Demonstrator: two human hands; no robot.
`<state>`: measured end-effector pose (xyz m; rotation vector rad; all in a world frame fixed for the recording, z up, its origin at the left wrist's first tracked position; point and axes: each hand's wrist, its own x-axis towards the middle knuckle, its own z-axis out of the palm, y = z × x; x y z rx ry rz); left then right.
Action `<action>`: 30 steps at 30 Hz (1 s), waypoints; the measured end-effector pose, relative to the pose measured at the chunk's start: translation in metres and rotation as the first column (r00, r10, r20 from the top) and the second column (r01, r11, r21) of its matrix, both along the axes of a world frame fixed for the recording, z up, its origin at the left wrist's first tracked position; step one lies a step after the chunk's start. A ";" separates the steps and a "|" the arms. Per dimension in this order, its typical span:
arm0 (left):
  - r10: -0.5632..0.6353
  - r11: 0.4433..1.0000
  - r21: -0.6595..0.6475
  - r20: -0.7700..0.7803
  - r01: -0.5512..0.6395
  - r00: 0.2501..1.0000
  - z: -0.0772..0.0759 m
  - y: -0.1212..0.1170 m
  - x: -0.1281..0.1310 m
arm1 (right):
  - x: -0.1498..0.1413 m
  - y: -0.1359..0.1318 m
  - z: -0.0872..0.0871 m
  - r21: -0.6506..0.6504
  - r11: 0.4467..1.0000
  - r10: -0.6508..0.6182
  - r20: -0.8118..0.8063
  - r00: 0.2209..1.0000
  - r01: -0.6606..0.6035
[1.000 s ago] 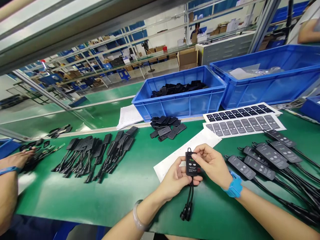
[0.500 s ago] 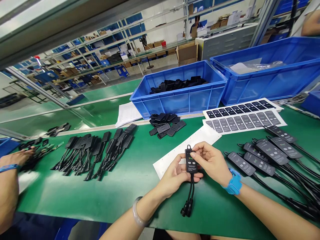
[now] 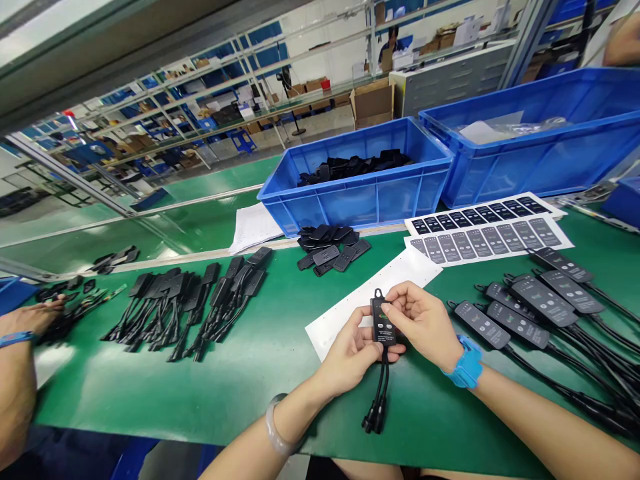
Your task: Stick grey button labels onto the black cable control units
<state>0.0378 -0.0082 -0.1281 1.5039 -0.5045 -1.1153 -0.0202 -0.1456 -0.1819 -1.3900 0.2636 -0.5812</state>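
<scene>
A small black controller box (image 3: 384, 329) with a hanging loop on top and a printed label on its face is held over the green table. Two short black cables with connectors (image 3: 374, 415) dangle from its lower end. My left hand (image 3: 350, 350) grips the box from the left side, thumb at its lower edge and fingers behind. My right hand (image 3: 423, 323) is closed at the upper right of the box, its thumb pressed on the label. Behind the hands lies a white backing sheet (image 3: 345, 313). Label sheets (image 3: 485, 241) with rows of grey and black labels lie beyond it.
Labelled controllers with cables (image 3: 543, 300) are heaped at the right. Unlabelled cabled boxes (image 3: 170, 287) lie in rows at the left, near a co-worker's hand (image 3: 43, 317). Black covers (image 3: 333, 250) lie before a blue bin (image 3: 360, 193); a second blue bin (image 3: 540, 160) stands beside it.
Almost nothing differs. Both hands keep hold of the controller box, and the right thumb stays on the label; the view has shifted very slightly.
</scene>
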 end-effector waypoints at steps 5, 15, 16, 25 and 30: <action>-0.005 1.000 -0.001 0.009 0.005 1.000 0.000 0.000 0.000 | 0.001 -0.001 -0.002 -0.025 1.000 -0.015 0.004 1.000 0.015; 0.099 0.993 -0.057 -0.125 -0.107 0.987 -0.002 0.002 0.008 | 0.002 -0.001 -0.007 -0.270 0.959 0.074 -0.063 0.995 -0.088; 0.121 0.990 -0.057 -0.129 -0.130 0.984 -0.002 0.002 0.009 | 0.002 0.000 -0.007 -0.292 0.948 0.109 -0.068 0.992 -0.124; 0.153 0.987 0.028 0.105 -0.157 0.983 -0.005 -0.002 0.008 | 0.000 0.005 -0.006 -0.097 0.934 0.343 -0.039 0.939 -0.345; 0.110 0.992 0.043 0.180 -0.119 0.978 -0.008 -0.005 0.006 | 0.004 0.009 -0.012 -0.168 0.957 0.238 -0.018 0.971 -0.237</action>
